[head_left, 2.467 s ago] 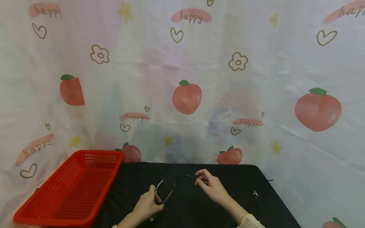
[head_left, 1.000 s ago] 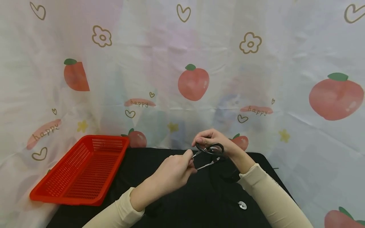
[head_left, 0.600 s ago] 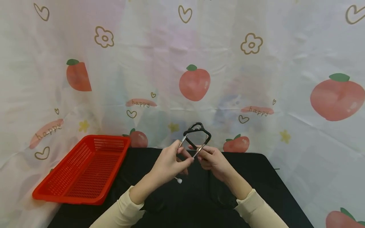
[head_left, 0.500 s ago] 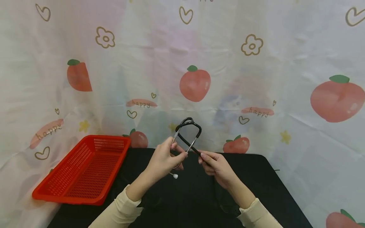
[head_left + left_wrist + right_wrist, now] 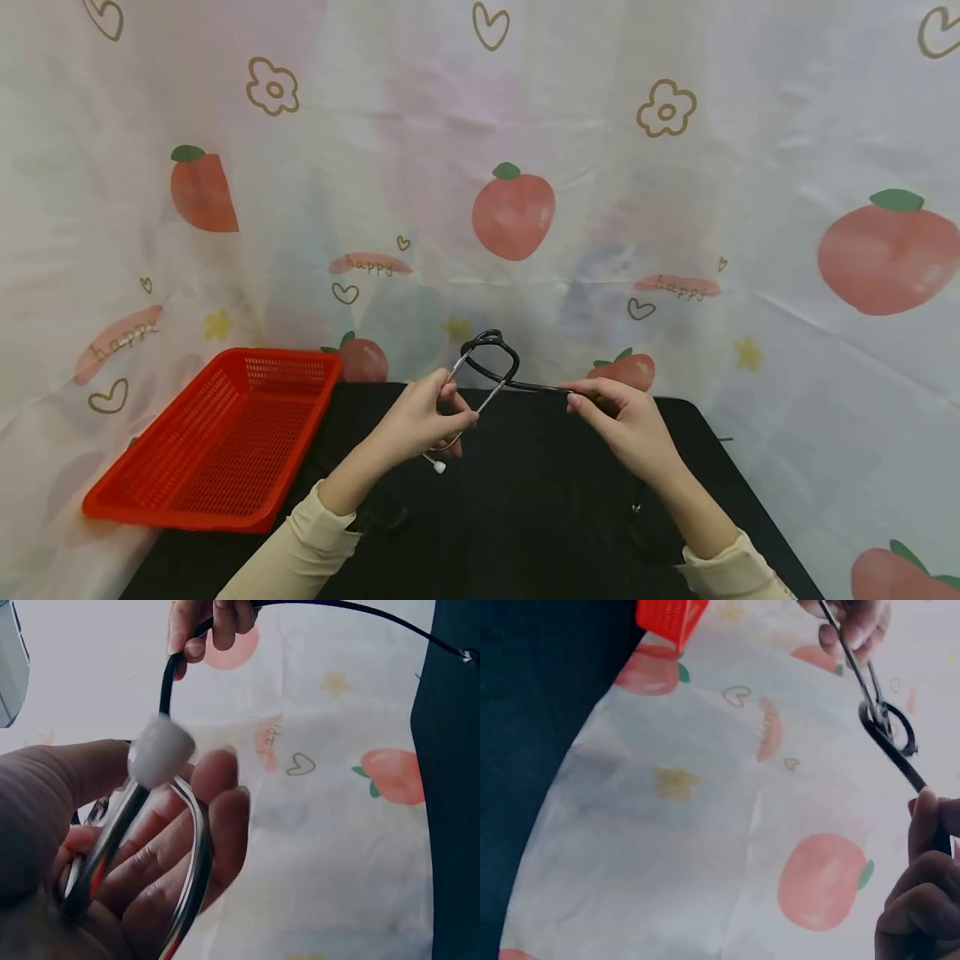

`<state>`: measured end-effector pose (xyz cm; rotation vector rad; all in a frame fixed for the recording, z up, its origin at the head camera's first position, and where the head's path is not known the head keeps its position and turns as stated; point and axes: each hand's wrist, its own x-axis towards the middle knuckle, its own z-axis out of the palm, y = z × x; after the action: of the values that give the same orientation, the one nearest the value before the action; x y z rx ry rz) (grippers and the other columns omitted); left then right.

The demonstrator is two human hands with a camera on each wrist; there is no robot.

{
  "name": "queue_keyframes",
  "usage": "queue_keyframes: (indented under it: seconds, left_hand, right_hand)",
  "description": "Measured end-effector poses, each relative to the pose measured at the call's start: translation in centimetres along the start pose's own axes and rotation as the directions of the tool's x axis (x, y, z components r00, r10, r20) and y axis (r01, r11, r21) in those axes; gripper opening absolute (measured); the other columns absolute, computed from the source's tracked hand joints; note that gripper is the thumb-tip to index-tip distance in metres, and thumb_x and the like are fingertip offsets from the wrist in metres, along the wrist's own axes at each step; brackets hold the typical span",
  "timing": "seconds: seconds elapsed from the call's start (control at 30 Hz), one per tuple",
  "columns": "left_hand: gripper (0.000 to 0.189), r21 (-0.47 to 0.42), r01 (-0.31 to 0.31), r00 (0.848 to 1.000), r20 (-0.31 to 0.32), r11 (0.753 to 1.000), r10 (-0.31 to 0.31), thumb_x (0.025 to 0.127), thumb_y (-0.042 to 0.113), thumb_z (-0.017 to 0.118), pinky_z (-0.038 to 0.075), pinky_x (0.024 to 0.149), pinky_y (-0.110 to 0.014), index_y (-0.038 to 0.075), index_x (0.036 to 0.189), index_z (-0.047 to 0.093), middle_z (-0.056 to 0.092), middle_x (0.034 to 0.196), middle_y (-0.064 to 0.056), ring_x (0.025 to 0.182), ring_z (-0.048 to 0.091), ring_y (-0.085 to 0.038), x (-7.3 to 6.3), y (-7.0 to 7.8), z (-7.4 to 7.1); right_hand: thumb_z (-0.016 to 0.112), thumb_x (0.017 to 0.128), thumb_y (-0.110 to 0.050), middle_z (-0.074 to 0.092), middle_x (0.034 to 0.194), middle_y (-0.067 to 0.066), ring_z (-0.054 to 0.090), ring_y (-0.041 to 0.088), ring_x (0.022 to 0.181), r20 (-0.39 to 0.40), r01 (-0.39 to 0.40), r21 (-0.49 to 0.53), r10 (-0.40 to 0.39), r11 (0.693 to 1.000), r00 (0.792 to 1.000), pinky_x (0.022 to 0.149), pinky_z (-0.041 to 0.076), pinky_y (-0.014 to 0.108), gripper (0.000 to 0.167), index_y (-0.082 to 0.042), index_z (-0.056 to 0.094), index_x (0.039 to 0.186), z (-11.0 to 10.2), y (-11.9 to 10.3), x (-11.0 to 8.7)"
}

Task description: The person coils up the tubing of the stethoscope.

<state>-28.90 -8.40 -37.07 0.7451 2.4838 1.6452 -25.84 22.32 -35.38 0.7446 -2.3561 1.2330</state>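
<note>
A stethoscope with black tubing (image 5: 514, 367) and metal ear tubes (image 5: 491, 395) is held up over the black table. My left hand (image 5: 422, 417) grips the metal ear tubes between thumb and fingers. A white eartip (image 5: 161, 752) shows large in the left wrist view, and beside my left fingers in the head view. To the right, my right hand (image 5: 626, 421) pinches the black tubing between thumb and forefinger, drawing it out sideways from its loop. Below that hand hangs the small shiny chest piece (image 5: 637, 506), mostly lost against the dark cloth.
At the table's left side stands a red plastic basket (image 5: 296, 450) with slotted walls. The black tabletop (image 5: 517, 508) lies under both hands. A pale curtain (image 5: 570, 108) printted with peaches hangs close behind the table.
Both hands rose from low over the table. More recently my right hand has slid away to the right with the tubing, straightening it, while my left hand shifted slightly left with the ear tubes.
</note>
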Motion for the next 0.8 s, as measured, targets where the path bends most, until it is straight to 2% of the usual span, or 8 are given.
queue_keyframes:
  seconds: [0.13,0.27,0.33,0.47,0.57,0.63,0.73,0.8]
  left_hand:
    - [0.028,-0.002,0.015,0.999,0.042,1.0,-0.015,0.097,0.015,0.073,0.055,0.054,-0.03,0.007,0.097,0.046,0.076,0.094,-0.01,0.059,0.072,-0.024,-0.1,0.1,-0.1]
    - [0.028,0.043,0.041,0.994,0.102,0.998,-0.045,0.097,0.014,0.073,0.058,0.052,-0.033,0.006,0.098,0.047,0.075,0.093,-0.011,0.056,0.071,-0.024,0.0,0.4,0.5]
    - [0.026,0.099,0.046,0.988,0.145,0.994,-0.061,0.097,0.013,0.073,0.058,0.052,-0.033,0.007,0.098,0.048,0.075,0.091,-0.008,0.055,0.071,-0.023,-0.1,0.8,1.3]
    - [0.018,0.221,0.025,0.961,0.262,0.975,-0.084,0.1,0.009,0.068,0.057,0.05,-0.03,0.011,0.098,0.049,0.071,0.086,0.005,0.05,0.069,-0.018,-0.5,2.6,3.2]
    - [0.015,0.267,-0.029,0.937,0.342,0.963,-0.066,0.103,0.004,0.061,0.056,0.049,-0.027,0.012,0.099,0.049,0.069,0.087,0.008,0.047,0.066,-0.014,-1.2,4.4,4.3]
    - [0.016,0.264,-0.068,0.926,0.376,0.962,-0.038,0.104,0.002,0.058,0.055,0.049,-0.025,0.01,0.097,0.046,0.069,0.09,0.008,0.046,0.065,-0.012,-1.8,5.5,4.6]
    - [0.02,0.207,-0.111,0.915,0.403,0.972,0.019,0.103,0.001,0.06,0.056,0.048,-0.026,0.01,0.093,0.044,0.07,0.09,0.009,0.045,0.065,-0.01,-2.3,6.4,4.4]
    - [0.027,0.137,-0.119,0.909,0.414,0.983,0.052,0.102,0.003,0.063,0.056,0.048,-0.027,0.008,0.089,0.04,0.07,0.088,0.011,0.045,0.066,-0.011,-2.5,6.3,4.3]
  right_hand:
    - [0.072,0.097,-0.007,0.073,0.092,-0.008,0.061,0.0,0.071,0.079,0.145,-0.064,-0.14,0.987,0.987,0.061,0.05,0.021,0.022,-0.017,0.077,0.116,-0.2,-1.1,-0.2]
    - [0.077,0.094,-0.012,0.073,0.093,-0.014,0.053,-0.005,0.064,0.289,0.311,-0.165,-0.255,0.936,0.923,0.057,0.047,0.017,0.019,-0.021,0.079,0.11,-0.5,-3.0,0.8]
    - [0.076,0.095,-0.017,0.073,0.094,-0.016,0.055,-0.007,0.068,0.417,0.375,-0.209,-0.265,0.903,0.869,0.06,0.048,0.017,0.012,-0.023,0.079,0.105,-0.9,-4.4,2.0]
    - [0.073,0.099,-0.03,0.071,0.091,-0.019,0.06,-0.006,0.075,0.668,0.438,-0.142,-0.241,0.888,0.705,0.066,0.052,0.021,0.006,-0.027,0.078,0.098,-1.8,-6.6,5.7]
    - [0.072,0.098,-0.029,0.073,0.087,-0.014,0.062,0.0,0.072,0.765,0.321,0.003,-0.208,0.947,0.609,0.066,0.054,0.024,0.009,-0.025,0.079,0.097,-1.7,-6.2,8.8]
    - [0.073,0.098,-0.023,0.075,0.088,-0.005,0.063,0.004,0.072,0.792,0.179,0.125,-0.207,0.976,0.575,0.065,0.056,0.027,0.011,-0.015,0.08,0.099,-1.4,-5.0,10.4]
    - [0.075,0.095,-0.017,0.075,0.087,0.0,0.065,0.007,0.072,0.788,-0.041,0.304,-0.227,0.952,0.572,0.066,0.058,0.029,0.02,0.003,0.076,0.099,-0.8,-2.5,11.3]
    - [0.078,0.094,-0.022,0.073,0.087,-0.001,0.065,0.007,0.072,0.754,-0.14,0.426,-0.265,0.894,0.601,0.066,0.058,0.027,0.024,0.002,0.074,0.098,-0.5,-1.0,11.0]
